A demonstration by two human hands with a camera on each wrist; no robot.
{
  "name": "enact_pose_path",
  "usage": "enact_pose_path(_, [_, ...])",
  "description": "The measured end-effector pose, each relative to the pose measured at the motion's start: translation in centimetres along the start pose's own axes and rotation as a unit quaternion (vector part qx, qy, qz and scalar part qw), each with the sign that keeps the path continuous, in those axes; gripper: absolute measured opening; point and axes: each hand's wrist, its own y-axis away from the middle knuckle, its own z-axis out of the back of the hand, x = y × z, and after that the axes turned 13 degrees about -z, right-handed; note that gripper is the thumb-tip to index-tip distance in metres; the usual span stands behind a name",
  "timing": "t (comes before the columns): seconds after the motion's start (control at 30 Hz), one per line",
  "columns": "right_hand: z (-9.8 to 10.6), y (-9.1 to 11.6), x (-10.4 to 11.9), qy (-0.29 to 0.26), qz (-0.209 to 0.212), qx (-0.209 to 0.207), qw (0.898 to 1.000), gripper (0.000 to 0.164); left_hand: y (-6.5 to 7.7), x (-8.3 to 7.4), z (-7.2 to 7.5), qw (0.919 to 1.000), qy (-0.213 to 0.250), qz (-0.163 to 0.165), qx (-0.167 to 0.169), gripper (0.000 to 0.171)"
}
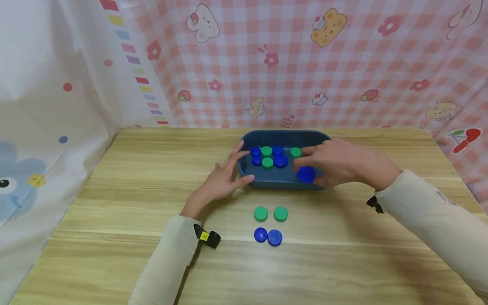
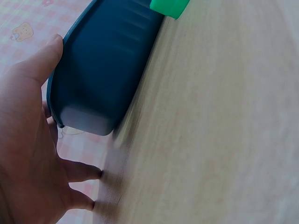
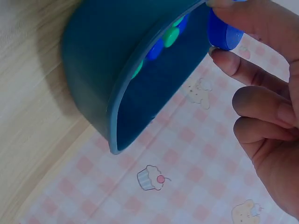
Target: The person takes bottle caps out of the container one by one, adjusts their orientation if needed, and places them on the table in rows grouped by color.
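A dark blue oval-ended tray point(image 1: 284, 185) lies at the back of the table, with several blue and green bottle caps in it. My right hand point(image 1: 335, 163) is over the tray's right end. Its thumb and fingertip pinch a blue bottle cap point(image 3: 224, 35); the other fingers are folded in. At the tray's left end, my left hand point(image 1: 219, 180) rests with spread fingers, its thumb point(image 2: 49, 58) at the rim. Two green caps, a left one point(image 1: 261, 214) and a right one point(image 1: 281, 214), lie in front of the tray. Nearer still are two blue caps point(image 1: 275, 237), side by side.
The wooden table point(image 1: 126, 212) reaches back to a pink checked curtain point(image 1: 236, 63) just behind the tray. A white curtain point(image 1: 49, 114) hangs along the left. Black wrist straps with small devices point(image 1: 207, 236) sit at both sleeve cuffs.
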Motion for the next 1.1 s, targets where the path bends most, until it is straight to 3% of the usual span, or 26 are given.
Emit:
enact_pose_path(0.2, [-0.6, 1.1, 1.0, -0.014, 0.011, 0.004, 1.0, 0.043, 0.0, 0.0, 0.0, 1.0, 0.003, 0.001, 0.002, 0.074])
enact_pose_path(0.4, [-2.4, 2.1, 1.9, -0.045, 0.037, 0.005, 0.998, 0.041, 0.2, 0.0, -0.1, 1.0, 0.001, -0.004, 0.002, 0.074])
enact_pose_path(0.67, [-4.0, 2.7, 3.1, -0.083, 0.043, 0.017, 0.995, 0.04, 0.2, 0.4, -0.1, 0.9999, -0.002, -0.009, -0.006, 0.078])
enact_pose_path(1.1, [-6.2, 3.3, 5.0, -0.099, 0.083, 0.042, 0.991, 0.039, 0.0, 0.3, -0.1, 0.9999, 0.001, -0.012, -0.006, 0.083])
